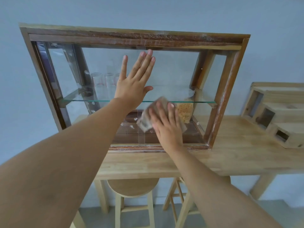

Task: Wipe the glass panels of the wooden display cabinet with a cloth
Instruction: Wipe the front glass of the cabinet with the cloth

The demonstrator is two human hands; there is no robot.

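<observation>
Left hand lies flat, fingers spread, on the cabinet glass; right hand presses one cloth. Three marked glasses inside; markings unreadable.

The left hand lies flat, fingers spread, against the front glass of the wooden cabinet on the counter. The right hand presses a blurred cloth to the lower glass, near a glass shelf.
</observation>
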